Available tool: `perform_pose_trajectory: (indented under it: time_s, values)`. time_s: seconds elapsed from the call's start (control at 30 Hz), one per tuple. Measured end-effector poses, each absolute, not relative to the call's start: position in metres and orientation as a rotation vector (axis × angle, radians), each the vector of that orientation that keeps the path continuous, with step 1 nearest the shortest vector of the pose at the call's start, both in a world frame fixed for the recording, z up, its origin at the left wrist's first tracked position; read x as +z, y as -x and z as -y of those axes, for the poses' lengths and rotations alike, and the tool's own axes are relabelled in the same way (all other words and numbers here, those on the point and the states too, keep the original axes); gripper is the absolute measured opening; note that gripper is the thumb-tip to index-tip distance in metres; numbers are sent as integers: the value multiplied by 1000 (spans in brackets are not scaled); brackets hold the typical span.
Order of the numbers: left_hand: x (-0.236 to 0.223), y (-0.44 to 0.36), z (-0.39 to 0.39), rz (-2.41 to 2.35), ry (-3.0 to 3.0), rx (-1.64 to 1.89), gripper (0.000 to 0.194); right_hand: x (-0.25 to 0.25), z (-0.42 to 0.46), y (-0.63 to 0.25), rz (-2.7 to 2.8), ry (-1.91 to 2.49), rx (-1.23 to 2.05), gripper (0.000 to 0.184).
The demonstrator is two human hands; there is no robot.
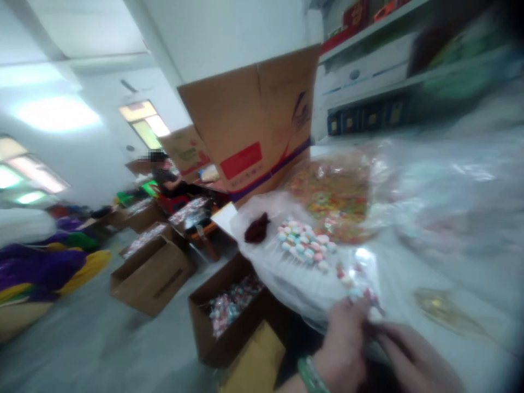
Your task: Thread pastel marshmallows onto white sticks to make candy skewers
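My left hand (346, 335), with a green bangle at the wrist, is closed on a small clear plastic bag (362, 273) of colourful candies. The fingers of my right hand (415, 352) pinch at the near end of the same bag; motion blur hides the exact grip. Just beyond lies a pile of pastel candies on white sticks (305, 243), on a white plastic sheet (282, 278). A dark red crumpled item (257, 229) rests left of the pile.
A large clear bag of gummy-like sweets (335, 191) lies behind the pile, near a tall carton (254, 125). Below the table edge stands an open box of wrapped candies (233, 311). Farther off are another carton (151, 275) and a seated person (167, 177).
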State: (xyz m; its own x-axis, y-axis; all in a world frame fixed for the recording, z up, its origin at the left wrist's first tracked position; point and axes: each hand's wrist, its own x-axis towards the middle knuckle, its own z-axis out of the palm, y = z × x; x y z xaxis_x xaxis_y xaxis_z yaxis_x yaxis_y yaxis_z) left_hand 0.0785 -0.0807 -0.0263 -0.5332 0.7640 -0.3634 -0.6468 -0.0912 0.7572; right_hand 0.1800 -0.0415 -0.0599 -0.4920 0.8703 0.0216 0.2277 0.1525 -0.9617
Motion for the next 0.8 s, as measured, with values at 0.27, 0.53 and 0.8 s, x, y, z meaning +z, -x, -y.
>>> perform_pose_trajectory:
  time_s: [0.27, 0.53, 0.8]
  values:
    - [-6, -32, 73, -985, -84, 1488, 36, -29, 39, -177, 1633, 998, 1493, 13]
    - [-2, -44, 54, -1060, -137, 1652, 17, -38, 37, -181, 1760, 991, 1332, 14]
    - [-11, -54, 52, -1118, -1, 1597, 26, -40, 31, -177, 1489, 1024, 1591, 10]
